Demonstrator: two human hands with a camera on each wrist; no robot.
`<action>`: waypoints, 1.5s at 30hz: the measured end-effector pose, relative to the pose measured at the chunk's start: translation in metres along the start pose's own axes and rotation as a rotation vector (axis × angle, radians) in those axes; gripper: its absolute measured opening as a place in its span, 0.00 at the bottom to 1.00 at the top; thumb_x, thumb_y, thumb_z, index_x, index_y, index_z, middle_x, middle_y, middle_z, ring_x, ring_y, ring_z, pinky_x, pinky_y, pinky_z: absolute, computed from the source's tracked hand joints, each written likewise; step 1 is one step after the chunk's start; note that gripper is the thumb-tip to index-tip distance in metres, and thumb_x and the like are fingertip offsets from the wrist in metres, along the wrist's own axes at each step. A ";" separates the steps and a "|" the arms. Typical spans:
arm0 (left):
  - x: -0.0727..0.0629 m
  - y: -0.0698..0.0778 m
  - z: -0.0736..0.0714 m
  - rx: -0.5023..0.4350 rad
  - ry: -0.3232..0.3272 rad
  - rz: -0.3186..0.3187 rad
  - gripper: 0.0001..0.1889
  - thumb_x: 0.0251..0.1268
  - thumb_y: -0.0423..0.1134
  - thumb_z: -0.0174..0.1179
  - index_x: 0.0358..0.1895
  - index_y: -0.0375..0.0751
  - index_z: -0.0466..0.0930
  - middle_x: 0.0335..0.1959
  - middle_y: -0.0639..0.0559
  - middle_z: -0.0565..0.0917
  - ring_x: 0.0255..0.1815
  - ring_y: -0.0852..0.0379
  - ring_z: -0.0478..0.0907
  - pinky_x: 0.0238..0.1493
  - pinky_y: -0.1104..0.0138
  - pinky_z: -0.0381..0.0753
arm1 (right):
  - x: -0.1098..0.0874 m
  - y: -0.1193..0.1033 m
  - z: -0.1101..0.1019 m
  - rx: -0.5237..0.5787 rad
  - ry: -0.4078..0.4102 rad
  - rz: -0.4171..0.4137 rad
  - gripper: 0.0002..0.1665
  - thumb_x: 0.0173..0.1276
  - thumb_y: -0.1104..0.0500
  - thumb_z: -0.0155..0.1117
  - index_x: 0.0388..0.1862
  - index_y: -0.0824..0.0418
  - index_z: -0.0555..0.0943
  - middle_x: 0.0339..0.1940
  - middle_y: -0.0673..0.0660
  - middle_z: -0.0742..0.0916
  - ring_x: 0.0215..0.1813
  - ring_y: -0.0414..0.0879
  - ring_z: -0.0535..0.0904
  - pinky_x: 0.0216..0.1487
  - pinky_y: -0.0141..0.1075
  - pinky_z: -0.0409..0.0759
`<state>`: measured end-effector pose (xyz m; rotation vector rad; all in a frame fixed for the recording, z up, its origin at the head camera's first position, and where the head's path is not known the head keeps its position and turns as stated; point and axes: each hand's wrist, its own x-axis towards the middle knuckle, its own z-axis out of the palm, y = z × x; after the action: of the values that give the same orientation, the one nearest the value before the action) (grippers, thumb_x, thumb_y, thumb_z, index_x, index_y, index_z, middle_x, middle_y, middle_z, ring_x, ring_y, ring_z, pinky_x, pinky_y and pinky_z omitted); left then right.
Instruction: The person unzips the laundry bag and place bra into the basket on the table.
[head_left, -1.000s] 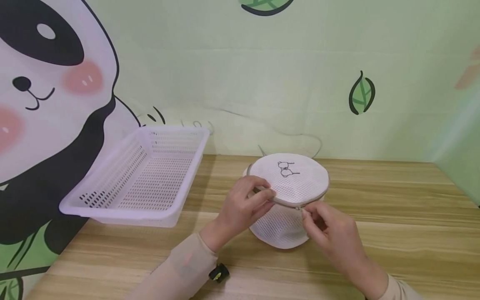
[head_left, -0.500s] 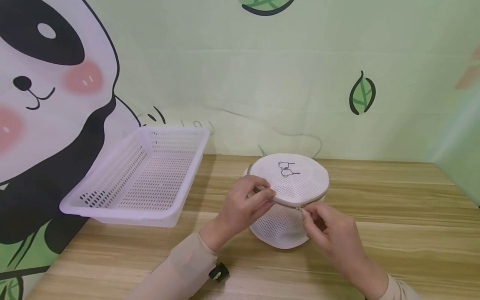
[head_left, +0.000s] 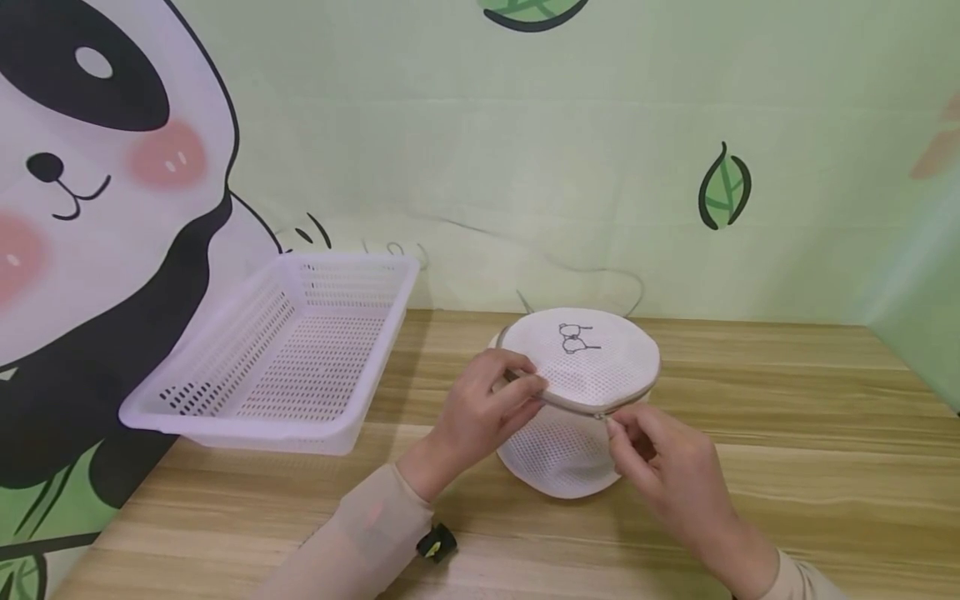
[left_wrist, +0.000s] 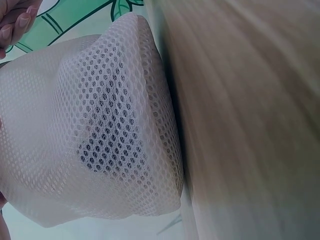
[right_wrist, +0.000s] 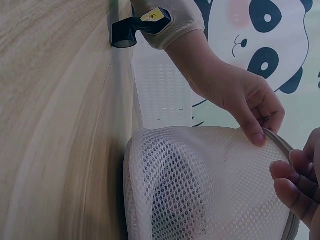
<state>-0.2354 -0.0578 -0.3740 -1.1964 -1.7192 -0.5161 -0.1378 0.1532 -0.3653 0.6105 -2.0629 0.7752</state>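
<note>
A white round mesh laundry bag (head_left: 558, 458) stands upright on the table, a bra drawing on its lid (head_left: 600, 358) and a grey zipper (head_left: 573, 407) round the lid's edge. My left hand (head_left: 483, 404) pinches the zippered edge at the front left, thumb and forefinger on the rim. At the front, my right hand (head_left: 667, 467) pinches the zipper pull (head_left: 599, 416) between thumb and forefinger. Something dark shows through the mesh (left_wrist: 110, 125) in the left wrist view; what it is stays hidden. The right wrist view shows my left hand (right_wrist: 245, 97) at the rim.
A white plastic basket (head_left: 341, 433) with slotted sides stands to the left on the wooden table (head_left: 810, 450). Under my left wrist is a small black camera mount (head_left: 437, 543). Behind the table rises a green wall (head_left: 600, 167) with panda and leaf pictures.
The lid and my right hand have shifted very slightly to the right, while my left hand has moved a touch to the left. Both hands keep their grips.
</note>
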 end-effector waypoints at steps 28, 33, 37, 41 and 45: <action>-0.002 -0.008 -0.002 -0.035 -0.005 -0.004 0.11 0.48 0.35 0.71 0.36 0.41 0.81 0.39 0.46 0.80 0.39 0.52 0.78 0.43 0.66 0.81 | 0.001 0.005 -0.002 0.004 0.021 0.002 0.09 0.50 0.73 0.64 0.26 0.60 0.78 0.17 0.44 0.80 0.22 0.28 0.71 0.21 0.17 0.70; -0.002 -0.009 -0.002 -0.045 0.003 -0.011 0.12 0.47 0.34 0.71 0.36 0.40 0.81 0.38 0.45 0.80 0.38 0.53 0.77 0.39 0.69 0.80 | 0.001 0.005 -0.003 0.000 0.019 0.008 0.10 0.50 0.73 0.64 0.26 0.60 0.79 0.17 0.44 0.80 0.22 0.28 0.71 0.21 0.17 0.70; -0.003 -0.010 -0.002 -0.047 0.000 -0.010 0.11 0.48 0.34 0.71 0.36 0.40 0.81 0.39 0.46 0.80 0.38 0.53 0.77 0.39 0.69 0.79 | 0.001 0.005 -0.004 -0.006 0.019 0.005 0.09 0.50 0.73 0.64 0.26 0.59 0.78 0.17 0.44 0.80 0.22 0.28 0.71 0.21 0.18 0.70; -0.003 -0.012 -0.002 -0.049 -0.001 -0.013 0.12 0.48 0.34 0.71 0.36 0.40 0.81 0.39 0.45 0.80 0.38 0.53 0.78 0.41 0.68 0.80 | 0.002 0.005 -0.004 -0.006 0.021 0.004 0.09 0.50 0.72 0.64 0.26 0.59 0.78 0.17 0.44 0.80 0.22 0.28 0.71 0.21 0.18 0.70; -0.004 -0.013 -0.003 -0.040 0.007 -0.015 0.11 0.48 0.34 0.71 0.36 0.40 0.81 0.38 0.46 0.79 0.38 0.53 0.78 0.42 0.67 0.80 | 0.002 0.005 -0.005 -0.004 0.016 0.004 0.09 0.50 0.73 0.64 0.26 0.60 0.78 0.17 0.44 0.80 0.22 0.28 0.71 0.21 0.18 0.70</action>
<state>-0.2455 -0.0674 -0.3739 -1.2088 -1.7203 -0.5654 -0.1397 0.1604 -0.3626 0.5967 -2.0515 0.7752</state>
